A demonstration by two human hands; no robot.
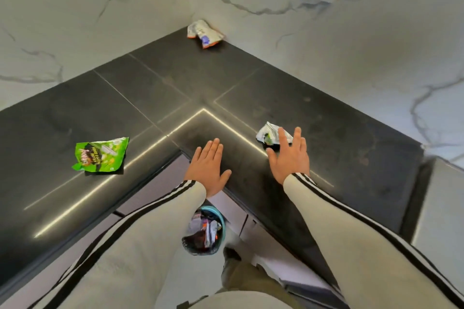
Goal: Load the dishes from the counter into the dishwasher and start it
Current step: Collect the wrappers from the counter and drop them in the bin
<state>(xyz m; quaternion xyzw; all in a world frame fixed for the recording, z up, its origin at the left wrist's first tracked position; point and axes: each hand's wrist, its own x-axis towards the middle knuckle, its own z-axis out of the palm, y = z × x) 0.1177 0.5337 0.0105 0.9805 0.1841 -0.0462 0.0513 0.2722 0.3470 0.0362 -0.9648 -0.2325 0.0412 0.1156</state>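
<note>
The head view looks down on a dark corner tabletop (155, 88) with both hands stretched out flat, fingers spread and gripping nothing. The task names dishes and a dishwasher, yet neither shows here; the only loose things are wrappers. The right hand (288, 155) reaches over a crumpled silver wrapper (270, 134), which lies just ahead of its fingertips, touching or nearly so; whether contact is made cannot be told. The left hand (209, 165) rests near the inner corner edge, well apart from that wrapper, so the right hand is plainly the nearer. A green snack packet (100, 154) lies flat well to the left of the left hand, and a white and orange wrapper (204, 32) sits far ahead of both hands in the corner by the wall. Below and between the arms stands a bin (204, 231) holding more wrappers.
</note>
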